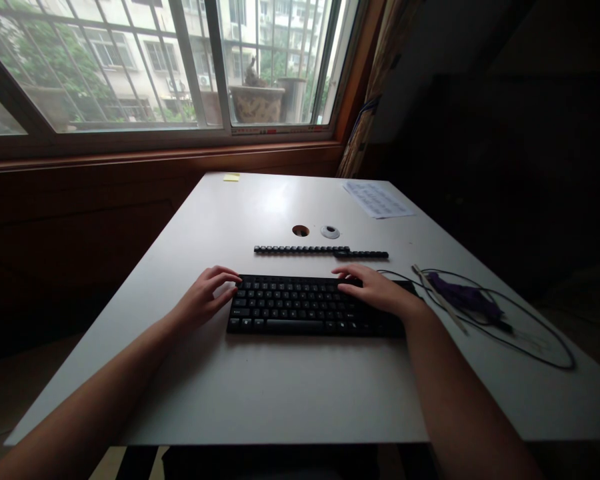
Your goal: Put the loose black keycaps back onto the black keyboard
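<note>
A black computer keyboard (290,307) lies flat on the white table in front of me. My left hand (211,293) is at its upper left corner, with the fingers apart and the fingertips touching the edge and nearest keys. Over the keyboard's upper right part rests my right hand (373,288). Its fingers are stretched out and spread, and the palm and wrist cover the keys at the right end. Just beyond the keyboard, small black pieces that look like keycaps (300,250) stand in a long row, with a shorter row (365,255) overlapping its right end.
Behind the rows are a round cable hole (301,231) and its loose grey cover (330,232). To the right lie a looped black cable (540,360), a thin pale stick (440,299) and a purple cloth (465,297). Printed sheets (377,200) and yellow notes (231,177) lie farther back.
</note>
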`<state>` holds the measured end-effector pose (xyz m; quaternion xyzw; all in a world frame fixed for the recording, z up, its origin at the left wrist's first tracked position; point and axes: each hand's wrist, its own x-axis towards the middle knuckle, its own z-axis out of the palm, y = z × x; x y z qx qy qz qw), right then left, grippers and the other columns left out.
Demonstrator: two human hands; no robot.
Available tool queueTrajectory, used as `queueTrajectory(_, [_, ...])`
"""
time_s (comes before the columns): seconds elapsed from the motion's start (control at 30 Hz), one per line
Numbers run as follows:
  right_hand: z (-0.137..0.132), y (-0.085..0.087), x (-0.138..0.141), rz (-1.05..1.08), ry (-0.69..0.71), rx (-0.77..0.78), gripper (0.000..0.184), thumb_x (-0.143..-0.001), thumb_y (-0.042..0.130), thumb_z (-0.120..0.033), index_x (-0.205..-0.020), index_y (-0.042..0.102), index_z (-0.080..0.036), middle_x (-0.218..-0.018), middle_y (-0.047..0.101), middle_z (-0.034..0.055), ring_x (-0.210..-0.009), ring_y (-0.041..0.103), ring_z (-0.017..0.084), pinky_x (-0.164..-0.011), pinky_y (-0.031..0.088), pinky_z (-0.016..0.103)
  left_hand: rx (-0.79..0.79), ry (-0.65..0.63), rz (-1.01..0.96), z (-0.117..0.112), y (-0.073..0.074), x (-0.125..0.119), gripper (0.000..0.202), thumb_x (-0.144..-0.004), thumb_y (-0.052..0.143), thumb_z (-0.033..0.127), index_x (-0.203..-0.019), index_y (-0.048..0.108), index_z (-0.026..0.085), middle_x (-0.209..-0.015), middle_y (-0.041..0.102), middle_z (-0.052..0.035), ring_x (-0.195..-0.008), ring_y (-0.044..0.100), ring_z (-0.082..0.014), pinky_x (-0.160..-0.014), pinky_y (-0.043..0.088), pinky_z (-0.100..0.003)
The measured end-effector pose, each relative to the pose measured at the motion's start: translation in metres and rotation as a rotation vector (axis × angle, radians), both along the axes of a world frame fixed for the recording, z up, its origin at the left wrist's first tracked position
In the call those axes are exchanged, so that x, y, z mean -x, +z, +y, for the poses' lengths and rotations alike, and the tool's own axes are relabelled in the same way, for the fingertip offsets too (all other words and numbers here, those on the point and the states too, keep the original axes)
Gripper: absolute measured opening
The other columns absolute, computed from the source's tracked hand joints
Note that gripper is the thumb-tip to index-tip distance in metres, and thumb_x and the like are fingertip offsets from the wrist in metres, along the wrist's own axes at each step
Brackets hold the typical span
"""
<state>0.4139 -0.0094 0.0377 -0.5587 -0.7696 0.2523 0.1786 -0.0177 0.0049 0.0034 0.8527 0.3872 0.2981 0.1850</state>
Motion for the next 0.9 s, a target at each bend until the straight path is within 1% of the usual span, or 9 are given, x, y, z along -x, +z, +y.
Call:
queueTrajectory(0.13, [-0.0007, 0.0022, 0.001, 0.057, -0.035, 0.035, 0.04, -0.091, 0.059, -0.041, -0.127, 0.066, -0.025, -0.123, 0.07, 0.0089, -0.108, 0.067, 0.025, -0.098, 0.053, 0.041, 0.009, 0.005, -0.003, -0.0017, 0.0021, -0.0011, 0.022, -0.102, 0.054, 0.037, -0.114, 0.067, 0.026, -0.12, 0.062, -0.0075, -0.114, 0.059, -0.0247, -0.102, 0.047, -0.043])
queueTrajectory(0.27, [-0.0004, 0.0013, 0.002, 0.052, -0.015, 0.015, 0.042, -0.087, 0.066, -0.043, -0.125, 0.067, -0.025, -0.122, 0.071, 0.0089, -0.109, 0.067, 0.026, -0.097, 0.053, 0.04, 0.008, 0.004, -0.001, -0.0032, 0.0043, -0.0022, 0.022, -0.101, 0.054, 0.037, -0.114, 0.067, 0.026, -0.12, 0.062, -0.0071, -0.113, 0.059, -0.0249, -0.101, 0.047, -0.044])
queueTrajectory(0.37, [0.0001, -0.0001, 0.0028, 0.04, -0.038, -0.002, 0.036, -0.091, 0.06, -0.038, -0.123, 0.068, -0.024, -0.12, 0.071, 0.0096, -0.106, 0.068, 0.025, -0.097, 0.053, 0.041, 0.007, 0.005, 0.0, -0.0028, 0.0041, -0.0021, 0.021, -0.101, 0.054, 0.036, -0.114, 0.067, 0.026, -0.12, 0.062, -0.0068, -0.113, 0.059, -0.0249, -0.101, 0.048, -0.044])
queueTrajectory(0.43, [0.0003, -0.0006, 0.0028, 0.047, -0.054, 0.007, 0.037, -0.093, 0.057, -0.04, -0.123, 0.068, -0.023, -0.12, 0.072, 0.0097, -0.105, 0.068, 0.025, -0.096, 0.054, 0.042, 0.008, 0.006, 0.002, -0.0024, 0.0036, -0.0019, 0.021, -0.101, 0.054, 0.036, -0.114, 0.067, 0.026, -0.12, 0.062, -0.0068, -0.113, 0.059, -0.0248, -0.101, 0.047, -0.044])
queueTrajectory(0.57, [0.001, -0.0009, 0.0014, 0.055, -0.026, 0.013, 0.042, -0.087, 0.065, -0.043, -0.125, 0.068, -0.025, -0.12, 0.072, 0.0084, -0.106, 0.068, 0.026, -0.097, 0.053, 0.042, 0.012, 0.0, -0.002, -0.0019, 0.0026, -0.0014, 0.022, -0.102, 0.053, 0.037, -0.114, 0.067, 0.026, -0.12, 0.062, -0.0074, -0.113, 0.059, -0.0249, -0.101, 0.047, -0.044])
queueTrajectory(0.67, [0.0015, -0.0012, 0.0005, 0.057, -0.046, 0.015, 0.038, -0.09, 0.061, -0.04, -0.124, 0.068, -0.025, -0.117, 0.073, 0.0082, -0.105, 0.068, 0.025, -0.096, 0.053, 0.041, 0.008, 0.002, 0.0, -0.0018, 0.0021, -0.001, 0.022, -0.102, 0.053, 0.037, -0.115, 0.067, 0.026, -0.12, 0.062, -0.0071, -0.113, 0.059, -0.0247, -0.101, 0.047, -0.044])
queueTrajectory(0.73, [0.0016, -0.0015, 0.0002, 0.065, -0.06, 0.023, 0.039, -0.092, 0.059, -0.043, -0.125, 0.067, -0.025, -0.118, 0.072, 0.0084, -0.105, 0.068, 0.025, -0.096, 0.053, 0.041, 0.005, 0.004, -0.002, -0.0018, 0.002, -0.0009, 0.021, -0.102, 0.054, 0.037, -0.115, 0.067, 0.026, -0.12, 0.062, -0.007, -0.113, 0.059, -0.0245, -0.101, 0.048, -0.044])
queueTrajectory(0.83, [0.0015, -0.0017, -0.0002, 0.077, -0.035, 0.036, 0.043, -0.087, 0.065, -0.046, -0.126, 0.067, -0.026, -0.12, 0.072, 0.0082, -0.107, 0.067, 0.026, -0.097, 0.053, 0.041, 0.005, 0.003, -0.003, -0.0021, 0.0027, -0.0014, 0.022, -0.102, 0.053, 0.037, -0.114, 0.067, 0.026, -0.12, 0.062, -0.0072, -0.113, 0.059, -0.0244, -0.101, 0.048, -0.044])
queueTrajectory(0.9, [0.0014, -0.0017, -0.0002, 0.079, -0.033, 0.035, 0.042, -0.086, 0.066, -0.043, -0.125, 0.067, -0.025, -0.119, 0.072, 0.0083, -0.107, 0.067, 0.026, -0.097, 0.053, 0.041, 0.008, 0.004, -0.001, -0.0023, 0.0035, -0.002, 0.022, -0.102, 0.053, 0.038, -0.114, 0.067, 0.026, -0.12, 0.062, -0.0073, -0.113, 0.059, -0.0247, -0.101, 0.048, -0.045])
